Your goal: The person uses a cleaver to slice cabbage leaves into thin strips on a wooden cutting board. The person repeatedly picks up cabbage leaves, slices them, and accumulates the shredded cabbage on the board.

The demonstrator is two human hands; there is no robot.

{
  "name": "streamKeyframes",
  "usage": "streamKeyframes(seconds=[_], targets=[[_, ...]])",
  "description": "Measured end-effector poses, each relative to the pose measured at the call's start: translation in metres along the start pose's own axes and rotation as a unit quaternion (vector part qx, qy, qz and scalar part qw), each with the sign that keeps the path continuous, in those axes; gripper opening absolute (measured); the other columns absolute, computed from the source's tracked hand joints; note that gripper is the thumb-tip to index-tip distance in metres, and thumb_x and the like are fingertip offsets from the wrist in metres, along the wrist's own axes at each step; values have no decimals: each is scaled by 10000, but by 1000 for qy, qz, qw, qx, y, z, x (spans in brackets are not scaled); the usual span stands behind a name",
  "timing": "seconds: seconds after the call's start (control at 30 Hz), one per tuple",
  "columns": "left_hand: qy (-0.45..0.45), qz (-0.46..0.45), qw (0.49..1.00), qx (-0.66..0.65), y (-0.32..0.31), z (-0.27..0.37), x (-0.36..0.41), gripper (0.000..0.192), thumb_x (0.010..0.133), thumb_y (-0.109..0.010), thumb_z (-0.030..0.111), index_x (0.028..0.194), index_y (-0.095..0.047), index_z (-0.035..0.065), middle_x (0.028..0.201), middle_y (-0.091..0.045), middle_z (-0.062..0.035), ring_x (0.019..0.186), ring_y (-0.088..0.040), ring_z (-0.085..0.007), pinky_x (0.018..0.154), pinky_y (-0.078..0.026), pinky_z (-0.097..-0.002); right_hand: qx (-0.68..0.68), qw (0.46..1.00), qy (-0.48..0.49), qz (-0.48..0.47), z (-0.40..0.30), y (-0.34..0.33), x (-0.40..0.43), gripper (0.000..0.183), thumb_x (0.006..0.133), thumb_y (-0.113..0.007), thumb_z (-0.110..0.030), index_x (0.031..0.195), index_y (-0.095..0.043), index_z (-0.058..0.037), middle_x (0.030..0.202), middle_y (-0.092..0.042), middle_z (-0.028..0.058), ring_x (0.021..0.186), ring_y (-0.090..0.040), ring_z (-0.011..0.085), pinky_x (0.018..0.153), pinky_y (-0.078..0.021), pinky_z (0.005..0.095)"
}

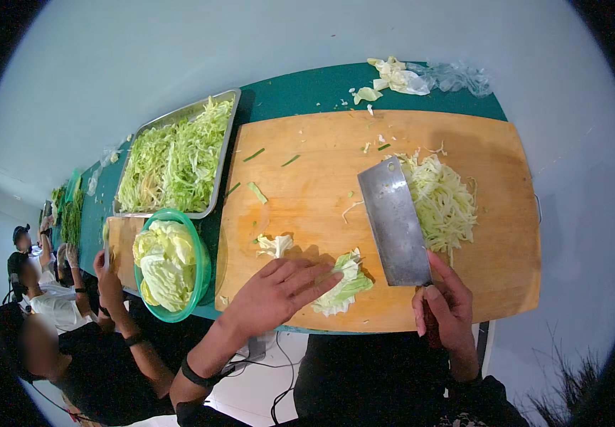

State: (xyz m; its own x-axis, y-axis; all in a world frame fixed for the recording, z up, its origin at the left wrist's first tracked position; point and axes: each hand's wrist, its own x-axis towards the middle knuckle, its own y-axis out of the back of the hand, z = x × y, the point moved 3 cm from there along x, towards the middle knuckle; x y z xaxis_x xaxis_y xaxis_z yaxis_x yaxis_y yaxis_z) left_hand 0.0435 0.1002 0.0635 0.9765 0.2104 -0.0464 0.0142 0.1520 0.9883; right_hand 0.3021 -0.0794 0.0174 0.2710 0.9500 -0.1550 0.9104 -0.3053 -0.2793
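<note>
My right hand [443, 309] grips the dark handle of a metal cleaver [395, 224]; its broad blade lies nearly flat, just left of a pile of shredded cabbage [443, 200] on the wooden cutting board [307, 181]. My left hand [286, 291] is spread low over the board's near part, its fingertips at the left edge of a piece of pale green cabbage [346, 285]. Whether the fingers press on that piece or only hover cannot be told. A smaller cabbage scrap [275, 245] lies just beyond the left hand. Thin green and white bits are scattered across the board.
Left of the board stand a metal tray [221, 155] of shredded cabbage and a green basket [203, 267] of cabbage leaves. Plastic film [459, 77] and leaf scraps [392, 74] lie on the green tabletop [291, 85] by the wall. Several co-workers are at the left, the nearest beside a smaller board [126, 243].
</note>
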Motion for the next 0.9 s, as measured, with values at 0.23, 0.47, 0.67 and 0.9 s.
streamKeyframes(seconds=[0.23, 0.47, 0.67, 0.9], targets=[[48, 13, 999, 1, 0, 29, -8, 555, 998, -641, 175, 1546, -590, 102, 1409, -610, -83, 1302, -607, -260, 1123, -499, -414, -3, 1000, 13, 2, 2, 1, -2, 566, 1152, -517, -97, 1697, -370, -49, 759, -632, 77, 572, -573, 116, 548, -506, 275], [45, 109, 989, -85, -10, 43, 12, 431, 1028, -726, 309, 1358, -680, 35, 1481, -606, -125, 1349, -606, -318, 1121, -523, -446, -14, 1000, 13, 20, 3, 1, -6, 554, 1132, -513, -64, 1676, -411, -48, 772, -640, 82, 571, -571, 113, 548, -508, 276], [65, 153, 978, -127, -16, 54, 24, 488, 939, -842, 284, 1329, -681, 40, 1480, -630, -153, 1366, -620, -364, 1134, -541, -471, -48, 999, -9, 3, -8, -4, -11, 555, 1129, -505, -67, 1678, -420, -59, 776, -651, 71, 568, -579, 104, 559, -518, 273], [36, 120, 976, -177, -17, 49, 24, 509, 928, -851, 222, 1377, -672, 66, 1589, -574, -145, 1484, -534, -398, 1235, -473, -501, -168, 984, -42, -49, -40, -16, -53, 553, 1119, -515, -95, 1666, -444, -52, 788, -685, 71, 568, -615, 119, 591, -556, 310]])
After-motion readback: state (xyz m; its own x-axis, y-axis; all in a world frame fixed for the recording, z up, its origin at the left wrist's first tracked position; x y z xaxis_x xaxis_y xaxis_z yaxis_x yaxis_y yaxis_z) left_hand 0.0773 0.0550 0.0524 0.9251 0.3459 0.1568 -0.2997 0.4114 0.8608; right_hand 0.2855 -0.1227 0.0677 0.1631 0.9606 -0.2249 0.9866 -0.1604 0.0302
